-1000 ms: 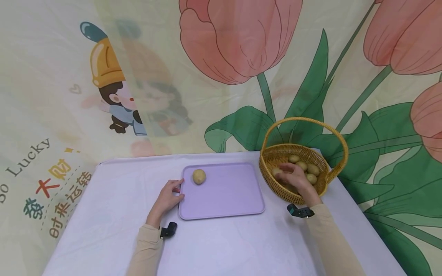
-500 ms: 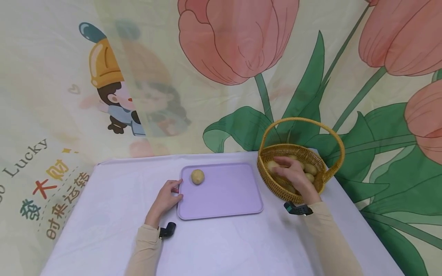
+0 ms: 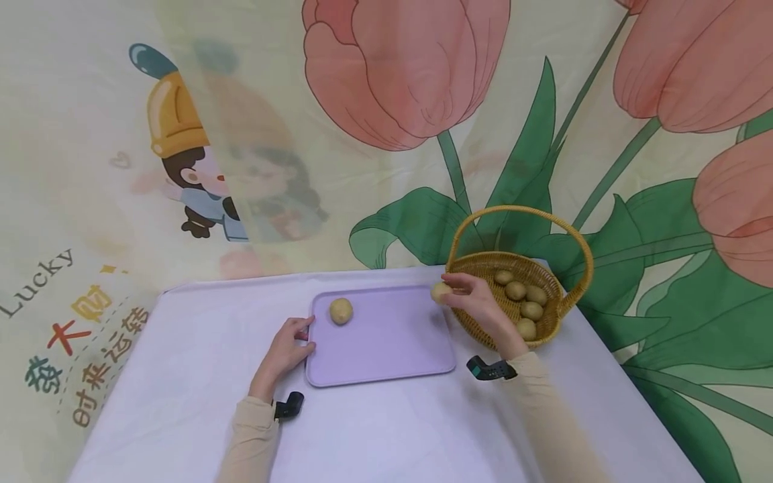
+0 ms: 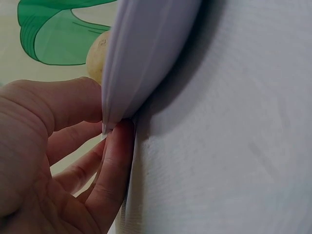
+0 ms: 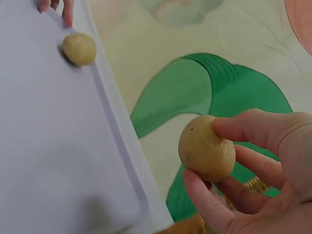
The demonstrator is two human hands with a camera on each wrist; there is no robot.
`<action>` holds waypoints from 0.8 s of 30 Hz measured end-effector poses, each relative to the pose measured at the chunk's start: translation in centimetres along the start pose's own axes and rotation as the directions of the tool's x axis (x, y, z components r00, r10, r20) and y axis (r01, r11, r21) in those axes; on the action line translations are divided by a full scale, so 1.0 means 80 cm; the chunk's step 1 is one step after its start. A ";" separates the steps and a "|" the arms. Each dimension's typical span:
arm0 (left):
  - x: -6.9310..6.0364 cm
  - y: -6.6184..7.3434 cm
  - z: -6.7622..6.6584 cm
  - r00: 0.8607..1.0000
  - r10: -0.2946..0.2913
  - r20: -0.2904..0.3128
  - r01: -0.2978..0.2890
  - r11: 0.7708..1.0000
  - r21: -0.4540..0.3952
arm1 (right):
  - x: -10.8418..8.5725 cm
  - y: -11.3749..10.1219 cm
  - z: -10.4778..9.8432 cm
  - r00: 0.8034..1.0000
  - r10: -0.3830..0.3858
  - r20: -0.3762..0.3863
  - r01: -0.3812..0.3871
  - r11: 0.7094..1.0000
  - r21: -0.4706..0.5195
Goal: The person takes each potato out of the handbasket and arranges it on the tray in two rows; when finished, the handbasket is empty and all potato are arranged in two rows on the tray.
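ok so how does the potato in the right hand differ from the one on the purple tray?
Support: the held potato is pinched between the right hand's thumb and fingers; the tray potato rests on the purple tray, gripped by no hand.
Place: in the head view, the held potato shows near the tray's far right corner, the tray potato near its far left.
Shared: both roundish, yellow-brown.
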State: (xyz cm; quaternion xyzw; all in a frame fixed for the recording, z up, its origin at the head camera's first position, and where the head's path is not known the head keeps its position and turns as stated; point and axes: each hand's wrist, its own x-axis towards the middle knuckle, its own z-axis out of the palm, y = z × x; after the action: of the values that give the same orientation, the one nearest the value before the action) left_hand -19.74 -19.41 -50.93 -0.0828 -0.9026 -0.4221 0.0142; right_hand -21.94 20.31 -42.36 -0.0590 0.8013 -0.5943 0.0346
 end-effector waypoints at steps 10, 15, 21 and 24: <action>0.000 0.000 -0.001 1.000 -0.018 0.005 0.018 1.000 -0.003 | 0.017 0.000 0.070 0.999 0.015 0.049 -0.014 1.000 -0.020; 0.000 -0.001 -0.001 1.000 -0.018 0.009 0.018 1.000 0.002 | 0.024 0.011 0.111 0.998 -0.006 0.064 0.004 1.000 0.025; -0.001 0.001 -0.003 1.000 -0.019 0.014 0.019 1.000 -0.012 | 0.033 0.024 0.157 1.000 0.002 0.016 -0.002 1.000 0.030; -0.001 0.001 -0.003 1.000 -0.020 0.011 0.020 1.000 -0.019 | 0.038 0.030 0.173 1.000 0.009 -0.005 -0.009 0.999 0.032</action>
State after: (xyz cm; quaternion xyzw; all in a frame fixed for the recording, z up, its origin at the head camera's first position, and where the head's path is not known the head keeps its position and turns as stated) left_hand -19.62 -19.54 -50.70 -0.0763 -0.8994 -0.4305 0.0041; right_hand -23.32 7.42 -48.63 -0.0534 0.7919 -0.6072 0.0363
